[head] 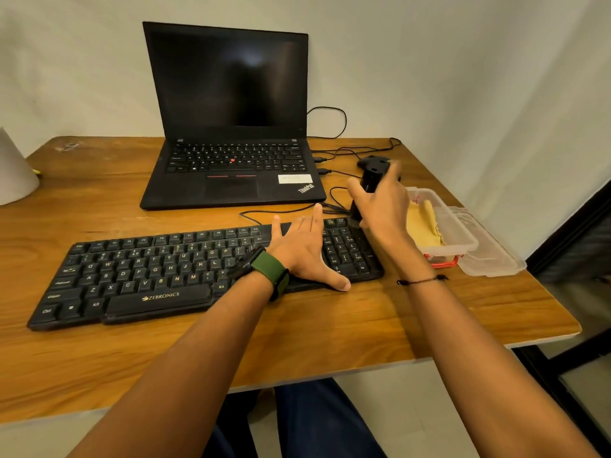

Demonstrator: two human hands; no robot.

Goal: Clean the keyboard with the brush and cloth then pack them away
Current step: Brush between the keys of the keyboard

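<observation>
A black keyboard [139,276] lies across the wooden table [330,332]. My left hand [305,249] rests flat on its right part, fingers spread straight, a green watch strap on the wrist. My right hand [385,206] grips a black brush [370,180] upright, its lower end touching the keyboard's top right corner by the number pad. A yellow cloth [425,226] lies inside a clear plastic box [463,239] just right of the keyboard.
An open black laptop [231,127] stands behind the keyboard, with cables [334,150] trailing to its right. A black mouse [367,160] sits behind the brush. The box's clear lid [496,259] lies at the table's right edge. A white object [16,173] stands at far left.
</observation>
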